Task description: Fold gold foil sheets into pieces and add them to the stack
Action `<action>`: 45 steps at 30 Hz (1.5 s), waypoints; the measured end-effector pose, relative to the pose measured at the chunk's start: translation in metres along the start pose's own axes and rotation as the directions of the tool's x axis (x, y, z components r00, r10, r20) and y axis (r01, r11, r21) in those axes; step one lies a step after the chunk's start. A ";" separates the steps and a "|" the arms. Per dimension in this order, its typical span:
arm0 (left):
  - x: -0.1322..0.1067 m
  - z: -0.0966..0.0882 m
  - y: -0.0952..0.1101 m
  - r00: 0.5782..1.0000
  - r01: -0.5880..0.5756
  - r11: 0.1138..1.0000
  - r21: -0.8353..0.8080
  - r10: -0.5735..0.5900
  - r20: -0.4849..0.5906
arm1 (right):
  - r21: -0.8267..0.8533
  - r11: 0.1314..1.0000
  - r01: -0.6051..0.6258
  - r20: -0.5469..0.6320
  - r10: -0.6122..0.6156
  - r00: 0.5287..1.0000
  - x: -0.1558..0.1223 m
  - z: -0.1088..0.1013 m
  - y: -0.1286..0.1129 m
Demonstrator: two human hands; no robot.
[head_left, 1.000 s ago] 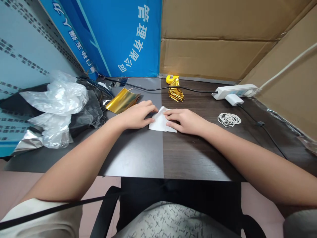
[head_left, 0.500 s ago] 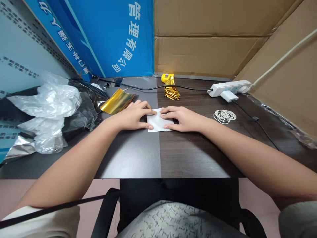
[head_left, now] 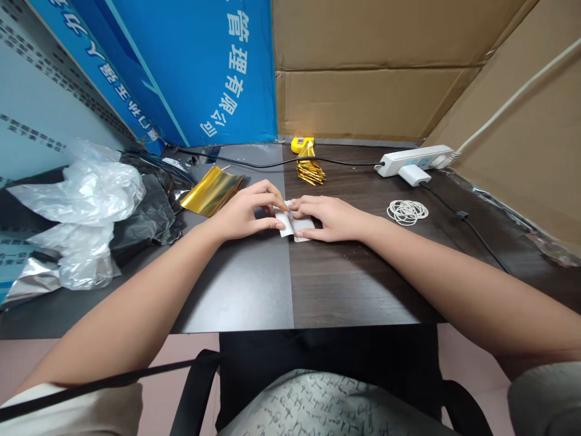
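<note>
A small white sheet (head_left: pixel 303 225), apparently paper, lies on the desk between my two hands, its left part bent up. My left hand (head_left: pixel 255 209) pinches that raised left edge between thumb and fingers. From the other side, my right hand (head_left: pixel 330 219) holds the sheet down, fingertips at the top and thumb at the lower edge. Part of the sheet is hidden under the fingers. Just behind my left hand lies a curled gold foil sheet (head_left: pixel 212 191). Folded gold foil pieces (head_left: pixel 311 169) sit farther back, against a yellow object (head_left: pixel 300 144).
Crumpled clear plastic bags (head_left: pixel 102 188) and dark plastic (head_left: pixel 157 206) fill the left side. On the right are a coil of thin white rings (head_left: pixel 407 212) and a white power strip (head_left: pixel 415 160). A black cable (head_left: pixel 267 165) crosses the back; cardboard walls (head_left: pixel 363 103) enclose the desk.
The white sheet lay flat before; its left part is now bent upward. My left hand has lifted that edge and moved slightly right. The view has shifted a little.
</note>
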State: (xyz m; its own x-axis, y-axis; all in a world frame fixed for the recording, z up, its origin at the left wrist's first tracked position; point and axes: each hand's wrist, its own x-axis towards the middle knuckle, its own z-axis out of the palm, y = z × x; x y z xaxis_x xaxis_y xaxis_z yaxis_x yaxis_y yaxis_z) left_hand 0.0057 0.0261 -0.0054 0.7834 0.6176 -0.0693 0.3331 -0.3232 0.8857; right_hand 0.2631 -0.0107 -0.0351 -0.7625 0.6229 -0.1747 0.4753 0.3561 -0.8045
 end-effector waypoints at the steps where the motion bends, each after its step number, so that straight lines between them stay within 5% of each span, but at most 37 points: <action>1: 0.001 0.002 0.001 1.000 -0.005 1.000 -0.015 0.005 -0.023 | 0.004 1.000 -0.002 0.004 0.002 1.000 0.000 0.000 0.000; 9: 0.003 0.028 0.001 0.989 -0.042 0.999 -0.018 0.039 -0.144 | 0.065 0.998 -0.019 -0.006 0.020 1.000 0.002 -0.002 -0.001; 19: 0.006 0.017 0.007 0.987 -0.142 0.978 0.153 0.129 0.096 | 0.080 0.985 0.151 -0.045 -0.147 0.988 -0.002 -0.006 0.010; 26: 0.005 0.015 0.004 0.968 -0.158 0.980 0.124 0.130 0.214 | 0.125 0.985 0.116 -0.030 -0.113 0.993 -0.002 -0.009 0.014; 45: 0.006 0.018 0.015 0.956 -0.196 0.927 0.320 0.108 0.273 | 0.135 0.989 0.061 -0.053 -0.054 0.997 -0.004 -0.011 0.011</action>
State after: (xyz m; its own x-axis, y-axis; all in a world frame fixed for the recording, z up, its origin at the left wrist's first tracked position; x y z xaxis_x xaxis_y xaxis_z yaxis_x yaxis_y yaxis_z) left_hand 0.0250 0.0127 -0.0006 0.9279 0.3603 -0.0960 0.3235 -0.6498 0.6878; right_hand 0.2763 -0.0018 -0.0374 -0.7627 0.6389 -0.1006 0.3645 0.2962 -0.8828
